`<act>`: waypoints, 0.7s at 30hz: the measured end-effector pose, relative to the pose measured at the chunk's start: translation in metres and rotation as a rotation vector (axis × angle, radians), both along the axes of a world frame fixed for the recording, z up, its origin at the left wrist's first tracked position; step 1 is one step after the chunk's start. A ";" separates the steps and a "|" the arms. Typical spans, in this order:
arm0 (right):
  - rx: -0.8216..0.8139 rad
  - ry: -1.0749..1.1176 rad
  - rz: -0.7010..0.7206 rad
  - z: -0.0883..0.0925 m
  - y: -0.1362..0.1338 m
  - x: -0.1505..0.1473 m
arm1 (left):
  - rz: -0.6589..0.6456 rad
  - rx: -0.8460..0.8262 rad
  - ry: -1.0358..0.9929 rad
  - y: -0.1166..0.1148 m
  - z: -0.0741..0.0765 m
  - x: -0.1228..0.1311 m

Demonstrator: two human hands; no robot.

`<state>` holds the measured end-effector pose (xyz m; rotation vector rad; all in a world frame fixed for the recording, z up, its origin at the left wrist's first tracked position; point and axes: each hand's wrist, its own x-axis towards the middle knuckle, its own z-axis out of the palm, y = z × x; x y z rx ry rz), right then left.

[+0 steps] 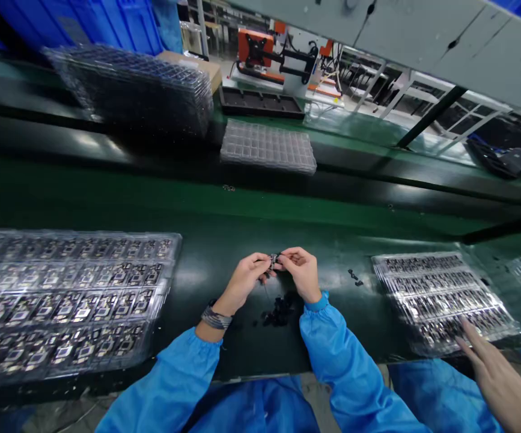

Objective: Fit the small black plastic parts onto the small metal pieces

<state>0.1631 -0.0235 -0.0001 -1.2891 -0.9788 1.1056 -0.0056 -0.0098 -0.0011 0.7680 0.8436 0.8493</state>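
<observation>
My left hand (244, 278) pinches a small electronic part (273, 260), apparently a little circuit board, at its left side. From the right, my right hand (302, 269) has its thumb and forefinger closed at the same small board, by a dark piece too small to make out. Just below my hands, a loose heap of small black pieces (279, 311) lies on the dark green work surface (224, 234). A few more black pieces (355, 277) lie to the right of my right hand.
A clear tray of circuit boards (173, 255) spans the left. At right, another person's hand (503, 379) is over a second filled tray (380, 260). Behind stand stacked clear trays (267, 147), a taller tray stack (143, 90) and a black tray (260, 103).
</observation>
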 end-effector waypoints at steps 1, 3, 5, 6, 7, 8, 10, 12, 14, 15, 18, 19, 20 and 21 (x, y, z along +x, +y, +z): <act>-0.002 0.000 0.003 0.000 -0.001 -0.001 | 0.012 -0.002 0.002 0.000 -0.001 0.000; 0.004 -0.024 0.001 0.000 -0.001 -0.002 | 0.049 0.009 0.011 0.000 -0.002 0.001; 0.028 -0.086 -0.015 0.002 -0.002 -0.003 | 0.082 0.032 0.038 -0.001 -0.002 0.002; 0.044 -0.119 -0.026 0.003 -0.002 -0.003 | 0.084 0.039 0.049 -0.001 -0.002 0.002; 0.059 -0.146 -0.036 0.005 -0.003 -0.003 | 0.076 0.039 0.052 -0.001 -0.002 0.001; 0.070 -0.163 -0.043 0.006 -0.003 -0.004 | 0.064 0.036 0.048 -0.001 -0.002 0.001; 0.081 -0.170 -0.051 0.007 -0.004 -0.005 | 0.050 0.027 0.037 -0.001 -0.001 0.000; 0.086 -0.163 -0.059 0.007 -0.005 -0.006 | 0.058 0.029 0.056 -0.001 -0.001 0.000; 0.090 -0.160 -0.063 0.007 -0.005 -0.008 | 0.075 0.039 0.088 -0.001 0.001 0.001; 0.093 -0.166 -0.064 0.007 -0.006 -0.009 | 0.079 0.043 0.101 -0.002 0.001 0.002; 0.105 -0.212 -0.070 0.006 -0.006 -0.010 | 0.076 0.058 0.120 -0.002 0.004 0.003; 0.109 -0.231 -0.078 0.005 -0.007 -0.010 | 0.071 0.061 0.123 -0.003 0.005 0.004; 0.111 -0.249 -0.089 0.005 -0.007 -0.010 | 0.066 0.064 0.125 -0.003 0.006 0.004; 0.114 -0.264 -0.100 0.004 -0.007 -0.010 | 0.062 0.066 0.128 -0.003 0.006 0.004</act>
